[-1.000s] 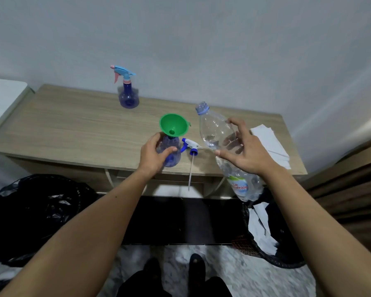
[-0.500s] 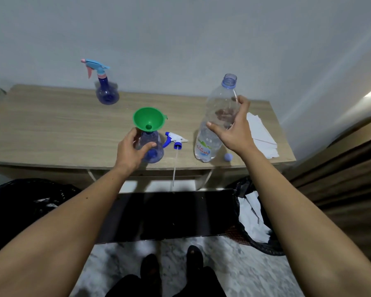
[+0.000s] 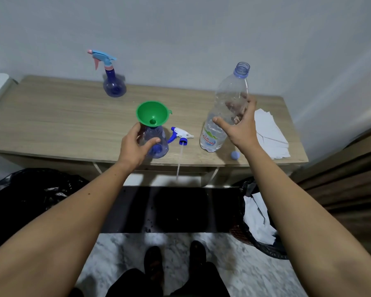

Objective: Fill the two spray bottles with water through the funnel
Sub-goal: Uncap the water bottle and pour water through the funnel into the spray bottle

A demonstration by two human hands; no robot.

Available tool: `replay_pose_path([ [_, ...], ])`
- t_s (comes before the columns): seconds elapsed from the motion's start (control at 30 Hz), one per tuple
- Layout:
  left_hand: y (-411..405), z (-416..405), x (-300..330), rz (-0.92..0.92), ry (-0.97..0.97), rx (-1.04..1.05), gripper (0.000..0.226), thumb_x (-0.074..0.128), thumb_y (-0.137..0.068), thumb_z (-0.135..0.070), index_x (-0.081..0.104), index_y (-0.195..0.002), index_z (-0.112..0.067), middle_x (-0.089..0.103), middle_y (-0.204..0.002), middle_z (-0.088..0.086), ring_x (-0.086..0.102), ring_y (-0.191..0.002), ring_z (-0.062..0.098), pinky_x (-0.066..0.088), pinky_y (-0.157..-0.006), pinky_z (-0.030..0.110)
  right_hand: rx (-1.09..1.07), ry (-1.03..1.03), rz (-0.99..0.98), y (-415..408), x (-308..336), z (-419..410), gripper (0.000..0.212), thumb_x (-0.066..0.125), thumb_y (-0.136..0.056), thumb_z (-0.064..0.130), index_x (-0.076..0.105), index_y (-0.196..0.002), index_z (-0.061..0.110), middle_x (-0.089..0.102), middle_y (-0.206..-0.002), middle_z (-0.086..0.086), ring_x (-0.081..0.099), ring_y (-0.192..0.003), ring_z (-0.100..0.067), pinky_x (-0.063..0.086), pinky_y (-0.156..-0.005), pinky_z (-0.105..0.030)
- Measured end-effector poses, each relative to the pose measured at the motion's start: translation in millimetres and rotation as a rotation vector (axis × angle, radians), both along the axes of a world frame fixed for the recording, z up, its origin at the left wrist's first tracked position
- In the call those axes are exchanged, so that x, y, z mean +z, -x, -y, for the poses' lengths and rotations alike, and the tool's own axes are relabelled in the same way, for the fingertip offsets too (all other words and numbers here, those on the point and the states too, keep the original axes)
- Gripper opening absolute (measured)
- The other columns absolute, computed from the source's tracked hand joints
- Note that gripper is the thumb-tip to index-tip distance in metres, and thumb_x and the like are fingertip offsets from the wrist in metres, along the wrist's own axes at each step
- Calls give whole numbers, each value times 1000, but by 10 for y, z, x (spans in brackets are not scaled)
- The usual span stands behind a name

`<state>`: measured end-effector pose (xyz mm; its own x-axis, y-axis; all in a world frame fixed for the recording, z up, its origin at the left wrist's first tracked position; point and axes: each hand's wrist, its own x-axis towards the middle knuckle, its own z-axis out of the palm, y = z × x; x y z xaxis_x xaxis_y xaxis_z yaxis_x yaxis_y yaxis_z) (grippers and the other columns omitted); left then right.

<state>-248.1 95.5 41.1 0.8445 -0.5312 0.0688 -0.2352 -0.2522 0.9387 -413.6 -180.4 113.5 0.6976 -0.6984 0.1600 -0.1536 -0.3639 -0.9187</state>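
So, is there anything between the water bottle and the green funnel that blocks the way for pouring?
Nothing visible blocks it. The water bottle stands uncapped, right of the funnel. Only the detached sprayer head lies low on the table between them.

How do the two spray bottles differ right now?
The near spray bottle has a green funnel in its neck, its trigger head off beside it; the far spray bottle keeps its head on. The left hand grips the near one; the far stands untouched. Both: blue-tinted, upright.
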Motion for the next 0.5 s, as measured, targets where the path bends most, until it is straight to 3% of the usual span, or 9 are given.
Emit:
replay_pose_path([
  [0.07,0,-1,-14,-12,1,9,56,88,-87,-9,62,-137,-13,73,-125,6,71,-120,23,55,-111,42,-11,-19,-2,3,-25,-8,89,95,-76,28,40,-146,22,65,-139,5,61,-131,-4,51,-107,-22],
  [0.23,19,2,-19,-26,3,7,59,86,-88,-8,60,-141,-11,72,-130,7,70,-123,22,54,-113,44,-39,15,-15,22,-53,-15,73,94,-75,35,56,-136,23,65,-135,12,61,-128,-4,50,-110,-25],
  [0.37,33,-2,11,-35,-4,-1,61,86,-89,-9,59,-143,-11,71,-132,6,68,-125,21,53,-114,42,-85,-18,-21,84,-141,-94,79,95,-75,30,55,-142,20,63,-142,8,58,-133,-6,43,-99,-3],
  [0.5,27,-9,26,-19,-6,-5,61,86,-89,-9,59,-143,-11,71,-132,5,69,-124,20,53,-113,40,-156,-38,-8,165,-229,-269,89,94,-77,28,45,-151,20,54,-153,7,49,-140,-5,37,-95,5],
])
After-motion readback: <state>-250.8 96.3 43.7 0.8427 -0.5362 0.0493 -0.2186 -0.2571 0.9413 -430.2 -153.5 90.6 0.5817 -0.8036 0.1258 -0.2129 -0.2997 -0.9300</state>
